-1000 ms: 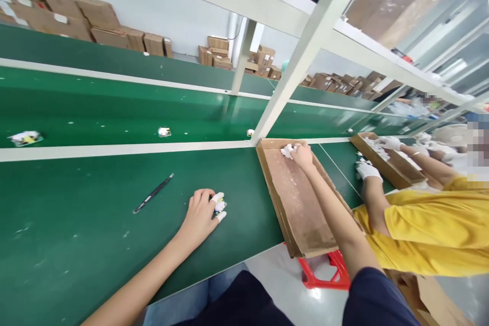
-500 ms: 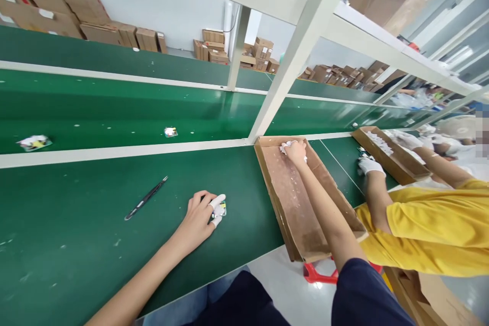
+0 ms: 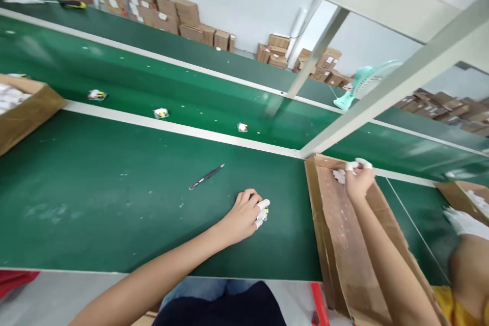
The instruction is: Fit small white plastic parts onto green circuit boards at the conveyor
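On the green table [image 3: 114, 188], my left hand [image 3: 246, 214] grips a small circuit board [image 3: 264, 212] with white and yellow parts between thumb and forefinger, both in white finger cots. My right hand [image 3: 359, 181] is raised over the far end of a long cardboard tray [image 3: 319, 224]; its fingertips, also in white cots, are pinched together, and what they hold is too small to make out. A few white pieces [image 3: 339, 175] lie in the tray beside that hand. Black tweezers [image 3: 207, 177] rest to the left of my left hand.
Several small boards, one of them a near board [image 3: 242, 127], sit on the green strip [image 3: 202, 112] behind the white rail. A slanted post [image 3: 367, 91] rises behind the tray. Another box [image 3: 34, 112] stands at left. A co-worker's gloved hand [image 3: 466, 222] is at right.
The view has swung left, bringing the left box and more boards into sight. My right hand has lifted from the white pieces to the tray's far edge. My left hand still holds the board.
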A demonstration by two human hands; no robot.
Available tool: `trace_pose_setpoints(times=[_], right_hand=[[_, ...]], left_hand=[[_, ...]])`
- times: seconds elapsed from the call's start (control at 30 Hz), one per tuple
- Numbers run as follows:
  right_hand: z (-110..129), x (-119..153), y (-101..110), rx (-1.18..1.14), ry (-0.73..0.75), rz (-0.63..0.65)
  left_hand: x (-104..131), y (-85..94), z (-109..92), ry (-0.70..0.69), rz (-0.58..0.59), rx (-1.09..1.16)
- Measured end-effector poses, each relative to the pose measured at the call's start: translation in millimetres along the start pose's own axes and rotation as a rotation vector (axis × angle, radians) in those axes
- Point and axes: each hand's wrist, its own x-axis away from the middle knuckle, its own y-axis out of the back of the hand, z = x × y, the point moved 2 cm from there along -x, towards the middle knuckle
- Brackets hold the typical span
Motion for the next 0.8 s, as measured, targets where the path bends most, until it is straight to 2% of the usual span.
trace_pose_setpoints(times=[0.07,0.1,0.17,0.23,0.27,0.3,0.33,0.37,0.43,0.53,0.63,0.73,0.8], right_hand=[[22,5,6,-0.139,0.000,-0.040],[37,7,7,-0.265,0.007,-0.015],[75,10,2,-0.609,0.035,0.175],[122,12,-13,-0.873,0.092,0.477],[145,12,-24,-0.876,0.145,0.610],[167,11,-36,-0.777,0.214,0.697],[186,8,-51,-0.620,0.281,0.728],[202,4,-67,-0.439,0.339,0.716],[224,-7,-101,-0.231,0.390,0.675],[234,-23,-146,-0.105,0.409,0.663],[226,-31,-175,-0.052,0.477,0.708],[220,-33,-186,-0.046,0.582,0.750],[220,-34,-185,-0.035,0.631,0.758]], left_hand=[[2,7.6,-4,0.016,-0.002,0.016],[2,15.5,-5,0.034,0.000,0.018],[-1,40.6,-2,0.094,-0.012,-0.008],[-6,76.6,12,0.184,-0.053,-0.086],[-10,97.1,24,0.237,-0.087,-0.140],[-14,117.8,39,0.288,-0.118,-0.200],[-17,138.2,58,0.368,-0.150,-0.274],[-20,157.6,81,0.481,-0.193,-0.363],[-25,190.1,128,0.642,-0.282,-0.443],[-34,219.3,192,0.797,-0.329,-0.493],[-46,230.8,235,0.826,-0.276,-0.482],[-59,236.1,252,0.777,-0.234,-0.458],[-69,235.5,248,0.731,-0.231,-0.441]])
